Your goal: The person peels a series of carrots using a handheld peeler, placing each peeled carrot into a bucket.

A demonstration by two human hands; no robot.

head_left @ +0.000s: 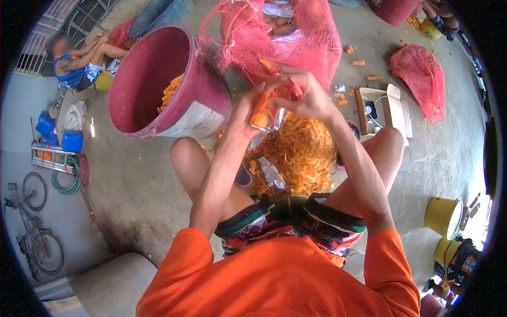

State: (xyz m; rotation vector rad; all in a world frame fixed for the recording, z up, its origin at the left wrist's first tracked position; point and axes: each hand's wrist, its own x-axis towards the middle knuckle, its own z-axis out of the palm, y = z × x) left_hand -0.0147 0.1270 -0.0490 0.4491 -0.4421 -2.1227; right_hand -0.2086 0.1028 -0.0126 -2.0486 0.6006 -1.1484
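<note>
Your left hand (pixel 246 113) grips a carrot (pixel 260 109); your right hand (pixel 312 98), just beside it, closes around a partly hidden red tool (pixel 296 89). Below your hands lie heaped orange peelings (pixel 305 153); to their left stands a pink bucket (pixel 215 91), and beyond them a red mesh sack (pixel 319 47).

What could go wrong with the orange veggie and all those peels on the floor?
The left hand grips an orange vegetable with the right hand close by. A shiny bit shows there; if it's a blade, a slip might nick a finger. The vegetable could also slip out and drop onto the peels. And those peels lie heaped between the person's legs, so someone standing up might slide on them.
</note>
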